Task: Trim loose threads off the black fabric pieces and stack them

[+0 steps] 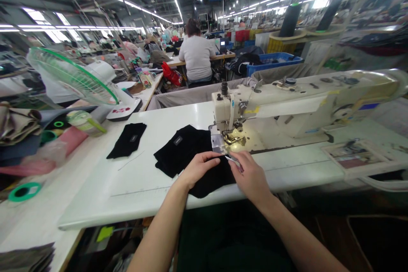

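Black fabric (210,182) is held at its edge by the left hand (201,170) and a white strip (230,159) by the right hand (249,174), alignment apparently being done, with steady guiding toward the sewing machine (302,92) beyond them seemingly needed.

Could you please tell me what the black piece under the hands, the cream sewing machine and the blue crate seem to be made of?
Soft black piece: probably matte fabric, as it lies limp without shine.
Cream long sewing machine: likely painted metal, judging by its smooth, glossy casing.
Blue rectangular crate: apparently moulded plastic, given its even colour and thick rim.
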{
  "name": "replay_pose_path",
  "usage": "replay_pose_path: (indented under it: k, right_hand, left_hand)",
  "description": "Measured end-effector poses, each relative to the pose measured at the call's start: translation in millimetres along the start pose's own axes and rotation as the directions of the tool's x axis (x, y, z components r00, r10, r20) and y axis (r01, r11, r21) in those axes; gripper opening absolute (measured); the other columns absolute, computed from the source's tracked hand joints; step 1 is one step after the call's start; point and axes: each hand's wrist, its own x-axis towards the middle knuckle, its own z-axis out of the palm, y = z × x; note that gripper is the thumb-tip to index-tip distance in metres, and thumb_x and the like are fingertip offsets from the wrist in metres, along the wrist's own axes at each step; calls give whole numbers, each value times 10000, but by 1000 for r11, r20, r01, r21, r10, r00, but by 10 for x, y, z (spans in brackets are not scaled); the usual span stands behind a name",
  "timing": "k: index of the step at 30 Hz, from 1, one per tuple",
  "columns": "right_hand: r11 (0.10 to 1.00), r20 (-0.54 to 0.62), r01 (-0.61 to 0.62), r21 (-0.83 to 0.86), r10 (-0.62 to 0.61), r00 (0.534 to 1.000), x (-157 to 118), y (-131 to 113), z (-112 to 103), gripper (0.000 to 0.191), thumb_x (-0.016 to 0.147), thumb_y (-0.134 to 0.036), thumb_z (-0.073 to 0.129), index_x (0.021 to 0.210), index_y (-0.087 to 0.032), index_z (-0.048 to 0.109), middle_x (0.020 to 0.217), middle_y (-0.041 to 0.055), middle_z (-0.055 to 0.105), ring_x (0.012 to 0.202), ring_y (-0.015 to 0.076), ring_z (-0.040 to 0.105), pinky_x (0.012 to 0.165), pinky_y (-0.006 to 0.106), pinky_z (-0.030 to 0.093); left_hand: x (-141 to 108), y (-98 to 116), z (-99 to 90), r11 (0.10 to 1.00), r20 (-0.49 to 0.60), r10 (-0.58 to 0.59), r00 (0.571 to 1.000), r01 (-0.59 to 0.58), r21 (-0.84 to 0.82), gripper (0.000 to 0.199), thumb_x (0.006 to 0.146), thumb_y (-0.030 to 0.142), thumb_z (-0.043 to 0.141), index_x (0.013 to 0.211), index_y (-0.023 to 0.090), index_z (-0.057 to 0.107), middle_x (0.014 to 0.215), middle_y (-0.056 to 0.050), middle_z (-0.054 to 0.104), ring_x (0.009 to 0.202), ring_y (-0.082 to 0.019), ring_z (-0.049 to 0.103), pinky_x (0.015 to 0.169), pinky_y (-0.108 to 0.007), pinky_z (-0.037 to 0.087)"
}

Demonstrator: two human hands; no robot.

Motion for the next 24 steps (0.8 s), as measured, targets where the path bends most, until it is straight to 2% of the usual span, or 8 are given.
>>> replay_pose_path:
  k: [7,12,19,24]
  right_hand:
    - [999,-18,8,32,-7,1000,1,30,50,271,1000,-289,474,1218,-194,604,1110,99,652,975,224,665,805,336,566]
    - [997,-41,56,46,-55,998,2,32,96,285,1018,-308,459,1240,-188,591,1103,110,647,975,225,667,806,340,575]
    - [987,-80,143,-77,-149,986,-24,22,149,304,1040,-282,417,1227,-161,623,1042,114,667,924,218,688,794,320,577]
    - [987,-111,143,-67,-150,982,-39,4,154,310,1039,-263,415,1226,-146,633,1032,120,671,930,218,692,814,323,578]
  left_hand:
    - [1,6,10,999,31,-14,999,16,-39,374,745,378,769,1055,169,762,1050,-77,765,977,-235,671,971,-361,450]
    - [4,-13,3,1000,36,11,999,-11,7,348,761,371,754,1037,158,762,1021,-72,765,950,-221,664,944,-341,447]
    - [8,-27,5,1000,20,5,1000,-5,14,337,768,366,752,1039,166,760,1021,-60,764,934,-217,664,914,-332,456]
    - [13,-47,5,999,21,15,1000,-15,29,334,772,362,745,1045,170,760,1030,-62,766,945,-228,668,929,-349,463]
